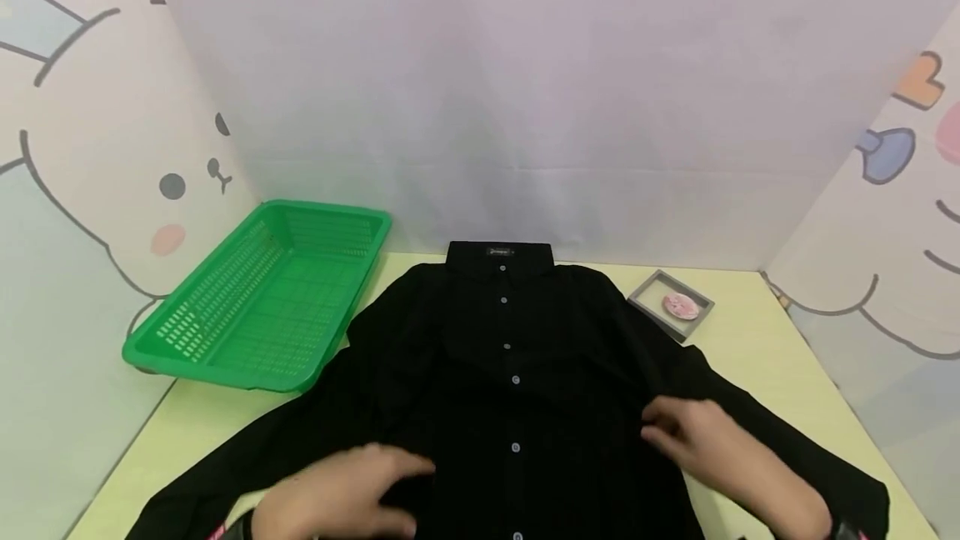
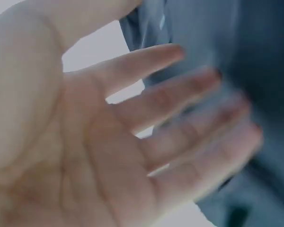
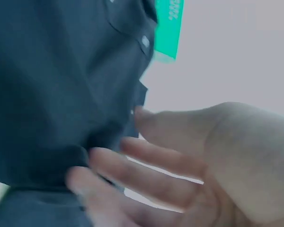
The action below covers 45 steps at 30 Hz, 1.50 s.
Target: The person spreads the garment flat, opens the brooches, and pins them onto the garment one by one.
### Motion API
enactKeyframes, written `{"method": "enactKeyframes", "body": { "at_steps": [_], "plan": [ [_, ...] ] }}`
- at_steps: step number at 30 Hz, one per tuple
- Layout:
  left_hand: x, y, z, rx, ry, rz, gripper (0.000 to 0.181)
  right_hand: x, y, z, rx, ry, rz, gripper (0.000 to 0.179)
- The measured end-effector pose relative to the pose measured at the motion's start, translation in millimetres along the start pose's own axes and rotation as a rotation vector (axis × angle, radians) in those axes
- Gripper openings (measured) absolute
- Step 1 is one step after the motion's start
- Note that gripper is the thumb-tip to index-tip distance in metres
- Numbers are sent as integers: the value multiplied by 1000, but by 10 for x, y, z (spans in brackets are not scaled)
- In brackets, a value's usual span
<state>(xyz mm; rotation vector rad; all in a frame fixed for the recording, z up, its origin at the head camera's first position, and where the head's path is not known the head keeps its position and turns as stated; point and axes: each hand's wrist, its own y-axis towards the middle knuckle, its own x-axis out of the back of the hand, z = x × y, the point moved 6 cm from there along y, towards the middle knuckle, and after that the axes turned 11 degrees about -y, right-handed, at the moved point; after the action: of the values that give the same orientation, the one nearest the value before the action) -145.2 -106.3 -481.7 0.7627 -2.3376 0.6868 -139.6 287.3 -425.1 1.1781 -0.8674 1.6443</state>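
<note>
A black button-up shirt (image 1: 468, 407) lies front up on the pale yellow table, collar at the far side and sleeves spread to both sides. Several light buttons run down its middle. Over its lower left part is my left hand (image 1: 337, 490), palm and spread fingers showing in the left wrist view with nothing held. My right hand (image 1: 701, 440) is above the right side of the shirt, near the right sleeve (image 1: 802, 448). Its fingers bend loosely and hold nothing. Whether either hand touches the cloth I cannot tell. The shirt's hem is outside the head view.
A green plastic basket (image 1: 348, 307) stands at the back left, close to the left sleeve. Right of the collar lies a small grey-rimmed tray (image 1: 651, 283) with a pink oval piece (image 1: 681, 306) in it. Pale walls with cartoon prints enclose the table (image 1: 757, 340).
</note>
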Motion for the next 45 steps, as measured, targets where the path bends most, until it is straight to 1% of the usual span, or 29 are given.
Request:
{"method": "enactKeyframes", "body": {
  "at_steps": [1,2,3,4,5,6,7,8,10,12,13,14,15,17,20,22,24,29,32,34,37,38,39,41,42,45],
  "plan": [
    [151,16,-111,-17,-8,-55,54,69,35,-26,-23,-8,-46,10],
    [304,33,-210,-33,-8,-128,50,124,71,-58,-61,-14,-73,12],
    [440,61,-275,-50,2,-204,48,167,110,-90,-90,-19,-97,14],
    [563,103,-318,-44,18,-278,46,190,151,-126,-118,-18,-107,17],
    [663,152,-328,-20,31,-345,46,199,191,-163,-139,-18,-120,20],
    [740,205,-304,22,42,-406,47,195,232,-206,-155,-20,-131,23],
    [802,257,-257,83,60,-462,50,172,271,-252,-169,-19,-131,28],
    [841,306,-184,157,76,-501,54,138,308,-302,-186,-24,-124,34],
    [876,396,-15,301,103,-545,60,41,381,-401,-214,-28,-83,48],
    [871,447,152,425,121,-563,61,-77,430,-489,-249,-12,-3,62],
    [859,460,223,468,132,-568,59,-130,444,-521,-263,-3,37,68],
    [840,469,286,494,134,-566,58,-173,453,-545,-277,3,71,73],
    [827,477,328,501,133,-567,55,-205,458,-560,-285,10,92,75],
    [813,491,387,482,147,-582,49,-231,462,-571,-287,25,104,76],
    [828,521,396,403,162,-597,44,-217,470,-554,-265,17,81,71],
    [836,554,386,346,168,-587,39,-211,480,-533,-245,10,67,68],
    [834,583,374,307,161,-572,35,-218,493,-520,-238,-15,58,65],
    [841,625,372,269,149,-559,29,-239,526,-508,-241,-69,16,56],
    [860,635,378,253,127,-555,24,-231,569,-555,-233,-50,-24,46],
    [863,642,387,247,110,-552,18,-230,607,-607,-227,-36,-47,39],
    [865,656,400,266,80,-543,5,-241,656,-671,-232,-28,-79,31],
    [868,667,407,272,73,-536,4,-245,669,-684,-231,-31,-85,29],
    [874,682,412,280,61,-525,8,-247,679,-694,-233,-34,-90,27],
    [897,708,421,299,33,-513,5,-241,700,-704,-231,-38,-104,24],
    [913,728,432,314,16,-505,8,-236,713,-707,-228,-37,-109,22],
    [974,778,455,343,-25,-502,11,-215,757,-719,-220,-39,-131,19]
  ]
}}
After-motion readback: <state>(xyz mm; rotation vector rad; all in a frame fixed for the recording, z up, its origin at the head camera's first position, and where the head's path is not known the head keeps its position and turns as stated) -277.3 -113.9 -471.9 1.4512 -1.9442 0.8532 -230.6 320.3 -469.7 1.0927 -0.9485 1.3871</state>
